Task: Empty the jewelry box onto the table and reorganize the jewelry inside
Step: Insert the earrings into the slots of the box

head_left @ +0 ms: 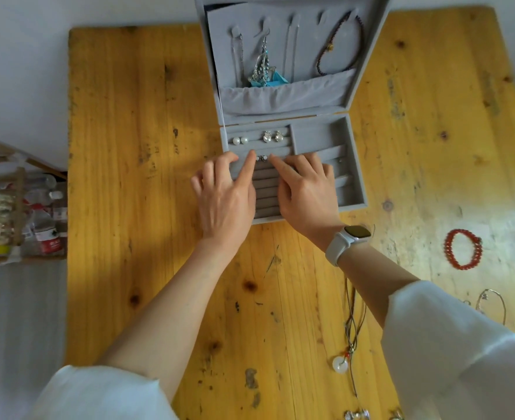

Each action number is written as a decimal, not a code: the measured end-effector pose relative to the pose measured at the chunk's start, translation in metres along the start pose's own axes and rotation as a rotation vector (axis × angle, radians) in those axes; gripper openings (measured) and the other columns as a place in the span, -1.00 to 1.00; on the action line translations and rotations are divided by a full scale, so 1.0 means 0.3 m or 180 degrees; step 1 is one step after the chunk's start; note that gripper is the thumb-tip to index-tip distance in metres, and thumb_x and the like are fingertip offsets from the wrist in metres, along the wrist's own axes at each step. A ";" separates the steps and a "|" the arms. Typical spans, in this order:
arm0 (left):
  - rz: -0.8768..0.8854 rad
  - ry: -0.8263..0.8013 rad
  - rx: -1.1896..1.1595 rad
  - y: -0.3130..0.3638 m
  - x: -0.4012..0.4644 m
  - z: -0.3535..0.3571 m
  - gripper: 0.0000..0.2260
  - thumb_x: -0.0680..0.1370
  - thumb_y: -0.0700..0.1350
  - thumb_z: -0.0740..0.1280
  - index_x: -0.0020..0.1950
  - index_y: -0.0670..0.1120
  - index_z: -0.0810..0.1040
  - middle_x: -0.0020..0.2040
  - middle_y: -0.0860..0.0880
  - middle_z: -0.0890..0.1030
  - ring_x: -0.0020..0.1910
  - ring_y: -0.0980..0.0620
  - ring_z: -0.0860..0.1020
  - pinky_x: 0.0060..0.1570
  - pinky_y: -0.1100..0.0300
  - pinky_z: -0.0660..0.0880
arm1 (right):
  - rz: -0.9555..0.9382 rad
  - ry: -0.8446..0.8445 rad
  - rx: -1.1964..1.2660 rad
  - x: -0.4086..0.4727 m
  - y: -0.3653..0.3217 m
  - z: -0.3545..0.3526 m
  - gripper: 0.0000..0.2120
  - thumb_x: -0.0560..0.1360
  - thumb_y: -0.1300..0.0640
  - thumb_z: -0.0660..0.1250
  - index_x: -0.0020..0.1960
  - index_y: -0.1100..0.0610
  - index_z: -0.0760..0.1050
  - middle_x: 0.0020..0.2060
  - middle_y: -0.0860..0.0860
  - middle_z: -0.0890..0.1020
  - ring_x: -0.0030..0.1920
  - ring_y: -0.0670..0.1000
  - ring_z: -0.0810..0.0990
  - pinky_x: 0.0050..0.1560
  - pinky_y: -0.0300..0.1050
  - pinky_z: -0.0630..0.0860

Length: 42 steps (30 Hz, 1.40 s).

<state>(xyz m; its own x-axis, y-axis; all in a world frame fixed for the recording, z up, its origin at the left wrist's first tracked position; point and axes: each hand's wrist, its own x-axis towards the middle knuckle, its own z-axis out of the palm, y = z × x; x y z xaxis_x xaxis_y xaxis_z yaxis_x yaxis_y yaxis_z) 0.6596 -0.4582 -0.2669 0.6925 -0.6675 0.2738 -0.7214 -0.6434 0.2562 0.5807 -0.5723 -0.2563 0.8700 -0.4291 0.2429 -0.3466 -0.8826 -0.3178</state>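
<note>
Table (147,165): yellow pine-like wood with dark knots, its finish scuffed, stained and worn, faintly shiny toward the right edge.
Jewelry box (353,189): matt grey velvety cloth inside and out; lid pocket (283,95) of softer, gathered fabric.
Pearl studs (239,140): smooth, glossy.
Crystal earrings (273,136): sparkling, faceted.
Dangling earrings (264,68): silvery metal with turquoise parts.
Cord bracelet (341,43): dark braided thread.
Red bracelet (462,248), near the right edge: glossy beads.
Pendant (340,364): milky polished ring, possibly jade or glass.
Watch strap (338,245): smooth matt white, rubbery.
Sleeves (450,344): white woven cloth.
</note>
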 end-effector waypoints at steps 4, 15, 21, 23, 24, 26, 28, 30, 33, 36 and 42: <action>-0.0035 -0.0022 -0.0199 0.043 -0.106 -0.038 -0.67 0.50 -0.15 0.20 0.26 -0.07 0.50 0.18 -0.14 0.51 0.16 -0.11 0.39 0.02 -0.05 0.33 | 0.0196 -0.0035 0.0468 -0.043 -0.020 -0.050 -0.61 0.44 0.18 0.07 0.17 0.21 0.52 -0.03 0.12 0.62 0.02 0.18 0.54 -0.08 0.08 0.43; -0.0319 -0.0894 -0.0686 0.256 -0.704 -0.148 -0.69 0.49 -0.09 0.21 0.20 -0.09 0.52 0.28 -0.13 0.46 0.28 -0.13 0.35 0.09 -0.10 0.36 | 0.1607 0.0070 0.1059 -0.737 0.010 -0.264 -0.72 0.47 0.34 0.15 0.11 0.25 0.54 -0.03 0.14 0.56 0.01 0.01 0.48 0.03 -0.28 0.40; -0.0202 -0.1177 -0.0650 0.362 -0.932 -0.182 -0.74 0.49 -0.09 0.23 0.12 -0.07 0.57 0.23 -0.11 0.50 0.27 -0.10 0.37 0.09 -0.07 0.35 | 0.1857 -0.0394 0.1157 -1.066 -0.010 -0.330 -0.78 0.49 0.26 0.18 0.05 0.23 0.54 -0.09 0.11 0.56 -0.09 0.10 0.53 -0.11 -0.04 0.50; -0.0192 -0.1193 -0.0655 0.404 -0.982 -0.189 -0.78 0.47 -0.10 0.25 0.06 -0.06 0.59 0.16 -0.08 0.53 0.20 -0.07 0.40 0.02 -0.03 0.34 | 0.1927 -0.0576 0.1233 -1.125 -0.019 -0.333 -0.75 0.50 0.12 0.18 0.06 0.22 0.53 -0.10 0.09 0.55 -0.10 0.12 0.54 -0.15 -0.05 0.50; -0.0207 -0.1200 -0.0674 0.425 -0.999 -0.191 -0.78 0.46 -0.09 0.24 0.04 -0.05 0.60 0.13 -0.06 0.54 0.16 -0.06 0.41 -0.03 0.00 0.33 | 0.1939 -0.0644 0.1223 -1.145 -0.027 -0.329 -0.72 0.50 0.05 0.19 0.05 0.22 0.52 -0.10 0.09 0.55 -0.11 0.13 0.55 -0.18 -0.06 0.49; -0.0210 -0.1173 -0.0683 0.454 -1.015 -0.183 -0.77 0.47 -0.06 0.23 0.03 -0.02 0.60 0.08 -0.03 0.56 0.07 -0.05 0.42 -0.09 0.04 0.28 | 0.1978 -0.0804 0.1161 -1.159 -0.050 -0.316 -0.59 0.48 -0.08 0.13 0.05 0.22 0.49 -0.10 0.11 0.54 -0.11 0.15 0.54 -0.22 -0.02 0.50; -0.0210 -0.1088 -0.0739 0.456 -0.991 -0.166 -0.77 0.47 -0.04 0.23 0.03 -0.01 0.61 0.03 -0.02 0.57 0.01 -0.04 0.43 -0.11 0.05 0.26 | 0.2041 -0.0917 0.1052 -1.134 -0.063 -0.292 -0.52 0.45 -0.14 0.09 0.08 0.23 0.47 -0.06 0.13 0.53 -0.06 0.15 0.52 -0.21 0.02 0.50; -0.0191 -0.1025 -0.0819 0.458 -0.966 -0.147 -0.77 0.46 -0.04 0.24 0.02 -0.02 0.62 -0.02 -0.01 0.58 -0.03 -0.03 0.44 -0.10 0.06 0.26 | 0.2067 -0.0886 0.0974 -1.111 -0.078 -0.276 -0.65 0.49 -0.01 0.19 0.10 0.24 0.47 -0.05 0.14 0.52 -0.01 0.17 0.51 -0.20 0.04 0.50; -0.0175 -0.1039 -0.0904 0.452 -0.920 -0.124 -0.82 0.43 -0.10 0.32 -0.01 -0.04 0.63 -0.09 -0.02 0.57 -0.07 -0.01 0.44 -0.10 0.08 0.24 | 0.2096 -0.0811 0.0835 -1.075 -0.091 -0.250 -0.77 0.52 0.12 0.23 0.09 0.24 0.47 -0.07 0.17 0.52 -0.03 0.19 0.50 -0.28 0.05 0.48; 0.0096 -0.0944 -0.0775 0.547 -0.963 -0.136 -0.83 0.39 -0.19 0.42 -0.05 -0.05 0.63 -0.12 -0.03 0.56 -0.11 -0.06 0.49 -0.12 0.05 0.30 | 0.1977 -0.0579 0.0882 -1.145 -0.046 -0.302 -0.62 0.50 -0.03 0.09 0.00 0.27 0.48 -0.11 0.19 0.49 -0.13 0.21 0.50 -0.40 0.03 0.46; 0.0102 -0.1019 -0.0914 0.534 -0.954 -0.128 -0.90 0.38 -0.26 0.43 -0.17 -0.11 0.58 -0.15 -0.06 0.55 -0.17 -0.09 0.53 -0.17 0.02 0.41 | 0.1984 -0.0735 0.0797 -1.154 -0.040 -0.281 -0.80 0.52 0.15 0.19 -0.06 0.31 0.44 -0.07 0.20 0.45 -0.15 0.22 0.47 -0.40 -0.02 0.37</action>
<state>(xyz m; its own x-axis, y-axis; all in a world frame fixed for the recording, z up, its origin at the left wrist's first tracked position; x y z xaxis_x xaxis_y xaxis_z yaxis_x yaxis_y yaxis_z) 0.3459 -0.3559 -0.2687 0.6036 -0.7973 -0.0042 -0.6835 -0.5201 0.5122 0.2543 -0.4293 -0.2594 0.5975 -0.7637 -0.2444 -0.7371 -0.4032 -0.5422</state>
